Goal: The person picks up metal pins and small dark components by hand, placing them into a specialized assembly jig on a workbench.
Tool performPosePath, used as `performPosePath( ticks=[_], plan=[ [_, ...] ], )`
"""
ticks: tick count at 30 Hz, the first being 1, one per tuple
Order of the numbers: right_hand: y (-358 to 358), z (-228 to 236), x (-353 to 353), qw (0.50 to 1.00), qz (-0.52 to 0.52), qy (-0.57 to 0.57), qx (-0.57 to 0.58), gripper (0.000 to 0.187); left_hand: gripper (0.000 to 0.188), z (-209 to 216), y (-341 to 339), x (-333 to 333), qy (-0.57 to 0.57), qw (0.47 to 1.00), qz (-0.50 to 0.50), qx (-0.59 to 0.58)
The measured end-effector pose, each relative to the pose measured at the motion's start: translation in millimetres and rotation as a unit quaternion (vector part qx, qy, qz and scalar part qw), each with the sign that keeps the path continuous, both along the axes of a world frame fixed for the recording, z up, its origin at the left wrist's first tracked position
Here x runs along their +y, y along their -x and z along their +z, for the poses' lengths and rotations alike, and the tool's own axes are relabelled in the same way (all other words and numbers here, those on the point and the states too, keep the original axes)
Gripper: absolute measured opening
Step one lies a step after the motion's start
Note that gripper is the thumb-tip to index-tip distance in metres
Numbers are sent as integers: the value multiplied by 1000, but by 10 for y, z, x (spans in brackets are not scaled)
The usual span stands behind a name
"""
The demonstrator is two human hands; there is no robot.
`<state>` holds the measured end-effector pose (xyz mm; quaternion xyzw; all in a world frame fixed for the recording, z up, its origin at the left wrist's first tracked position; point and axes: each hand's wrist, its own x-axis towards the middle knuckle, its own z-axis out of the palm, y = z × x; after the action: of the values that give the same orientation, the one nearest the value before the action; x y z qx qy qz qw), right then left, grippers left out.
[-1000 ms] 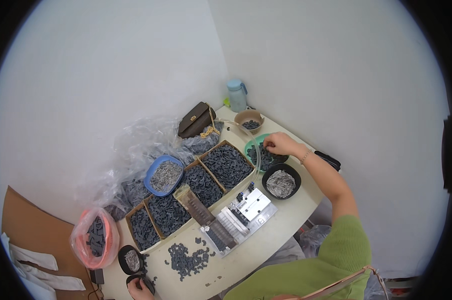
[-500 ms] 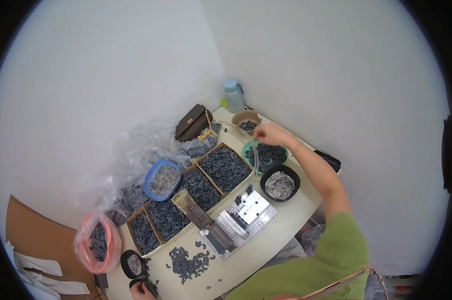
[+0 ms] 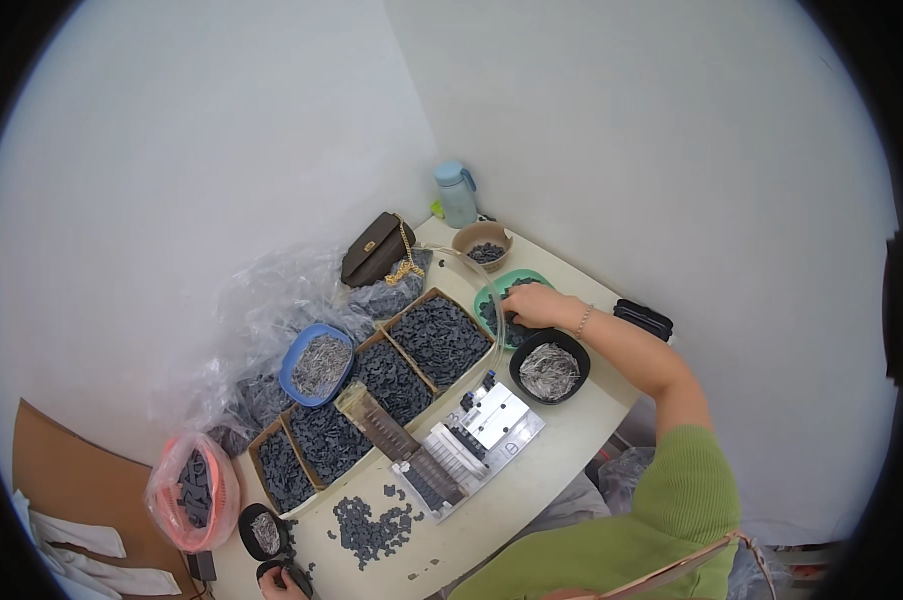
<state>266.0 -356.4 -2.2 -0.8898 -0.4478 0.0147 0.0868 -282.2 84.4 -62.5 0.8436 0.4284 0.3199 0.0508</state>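
Note:
My right hand (image 3: 533, 304) reaches into a green bowl (image 3: 486, 292) filled with small dark grey plastic pieces (image 3: 496, 322). Its fingers curl down among the pieces and their tips are partly hidden. At the lower left, my left hand (image 3: 280, 585) rests at a small black dish (image 3: 301, 577), fingers drawn together; what they hold is too small to tell. Beside it stands another black dish (image 3: 247, 521) with thin metal pins (image 3: 266, 533). Between my hands sits a metal fixture (image 3: 501, 415) with a white block and dark slotted rows.
A divided box (image 3: 321, 490) of dark pieces runs across the table. Around it are a blue bowl (image 3: 286, 368) and black bowl (image 3: 583, 362) of pins, loose pieces (image 3: 371, 530), a beige bowl (image 3: 498, 240), blue bottle (image 3: 458, 200), brown handbag (image 3: 373, 255) and pink basket (image 3: 229, 495).
My right hand has come down from above the far edge of the green bowl into its dark pieces. My left hand has stayed at the black dish. The view has shifted slightly.

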Motion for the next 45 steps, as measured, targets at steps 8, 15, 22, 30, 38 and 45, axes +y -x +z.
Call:
performPosePath(
  ticks=[8,15,22,30,38,45],
  plan=[
    [18,-112,-6,999,-2,-14,-52,28,12,12,-6,6,15,1000,4,-1],
    [-85,-149,-58,996,58,-13,-60,26,12,18,-10,15,26,1000,9,-2],
    [-123,-162,-68,988,96,-14,-120,25,11,13,-8,16,41,999,17,1],
    [-182,-67,-57,992,95,43,-65,22,10,-28,25,42,18,999,-18,-29],
    [-197,-63,-85,993,118,-19,-19,22,9,-31,13,4,24,999,-6,-28],
    [-580,122,-263,980,-5,-137,144,21,9,94,-58,-114,25,1000,13,1]
  ],
)
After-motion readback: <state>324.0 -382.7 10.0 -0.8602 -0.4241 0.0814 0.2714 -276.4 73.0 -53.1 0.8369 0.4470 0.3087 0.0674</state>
